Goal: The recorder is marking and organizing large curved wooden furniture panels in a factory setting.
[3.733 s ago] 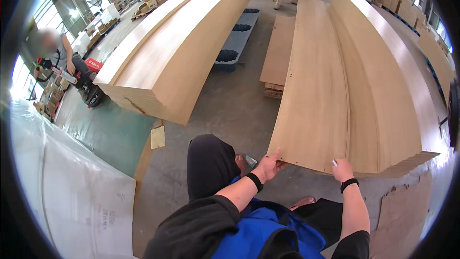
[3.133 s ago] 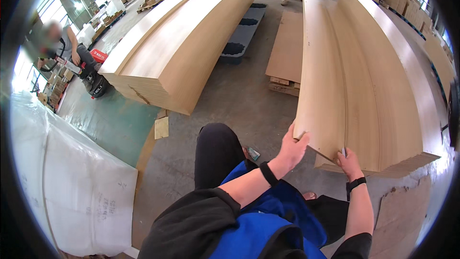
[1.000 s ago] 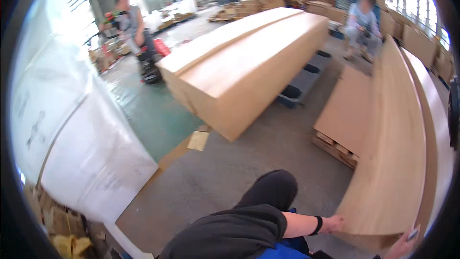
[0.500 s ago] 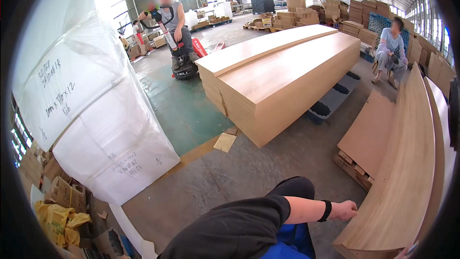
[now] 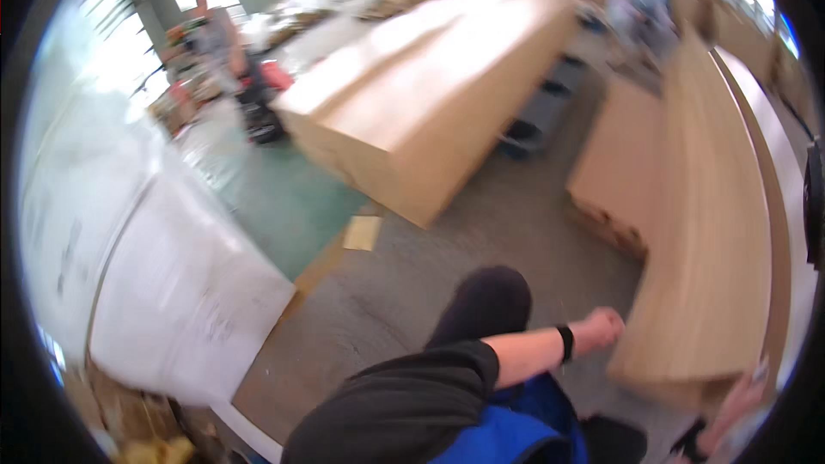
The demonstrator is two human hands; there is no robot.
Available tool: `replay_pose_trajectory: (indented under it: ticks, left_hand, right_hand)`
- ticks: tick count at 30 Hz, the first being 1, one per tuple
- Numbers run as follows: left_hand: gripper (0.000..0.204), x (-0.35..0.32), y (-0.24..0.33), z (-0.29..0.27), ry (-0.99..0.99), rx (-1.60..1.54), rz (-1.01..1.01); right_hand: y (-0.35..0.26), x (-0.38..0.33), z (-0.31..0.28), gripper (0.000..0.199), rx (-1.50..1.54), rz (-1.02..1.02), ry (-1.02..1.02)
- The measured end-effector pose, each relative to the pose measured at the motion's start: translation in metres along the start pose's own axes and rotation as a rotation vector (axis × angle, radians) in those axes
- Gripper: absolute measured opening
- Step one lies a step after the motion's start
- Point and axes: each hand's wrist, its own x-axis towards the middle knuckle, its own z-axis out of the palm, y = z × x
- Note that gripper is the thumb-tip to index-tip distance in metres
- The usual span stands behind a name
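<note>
My left hand (image 5: 599, 331), with a black band at the wrist, is closed with fingers curled beside the near left edge of a long wood-toned panel stack (image 5: 709, 292). Blur hides whether it touches the edge or holds anything. At the lower right, my right hand (image 5: 743, 397) is by the near end of the same stack. A small pale thing (image 5: 760, 368) shows at its fingertips, too smeared to name. Another large stack of wood-toned panels (image 5: 421, 112) lies ahead on a grey pallet (image 5: 550, 107).
White-wrapped packages (image 5: 185, 292) rise at the left. A brown sheet (image 5: 620, 150) lies on a low stack beside the panels. One person (image 5: 219, 47) is on a wheeled machine (image 5: 255, 112); another person (image 5: 638, 9) sits at the far right. A cardboard scrap (image 5: 362, 233) lies on the floor.
My view has swung and blurred, so the stacks sit further left and higher. My left hand has come slightly away from the panel edge; my right hand has come into view.
</note>
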Motion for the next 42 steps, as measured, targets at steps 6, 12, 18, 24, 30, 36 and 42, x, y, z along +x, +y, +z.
replay_pose_trajectory:
  ticks: [6, 12, 18, 24, 30, 36, 42]
  left_hand:
    - [0.012, 0.009, -0.061, -0.024, 0.138, -0.328, -0.173]
    - [0.026, 0.022, -0.067, 0.013, 0.135, -0.377, -0.330]
    - [0.028, 0.019, -0.095, 0.027, 0.125, -0.400, -0.353]
    - [0.022, 0.014, -0.108, 0.041, 0.082, -0.380, -0.459]
    - [0.032, 0.012, -0.105, 0.040, -0.014, -0.439, -0.544]
    - [0.045, 0.016, -0.099, 0.054, -0.071, -0.429, -0.595]
    - [0.046, 0.023, -0.098, 0.059, -0.113, -0.534, -0.586]
  right_hand:
    - [-0.103, 0.002, 0.000, 0.044, 0.419, 0.289, 0.054]
    - [-0.059, 0.014, -0.017, 0.045, 0.621, 0.400, 0.149]
    - [-0.042, 0.006, -0.021, 0.036, 0.677, 0.480, 0.190]
    - [-0.052, 0.002, -0.027, 0.039, 0.646, 0.428, 0.189]
    - [-0.113, -0.011, -0.020, 0.036, 0.587, 0.396, 0.227]
    - [-0.157, -0.020, -0.016, 0.037, 0.597, 0.323, 0.244]
    - [-0.177, -0.022, -0.013, 0.049, 0.652, 0.340, 0.206]
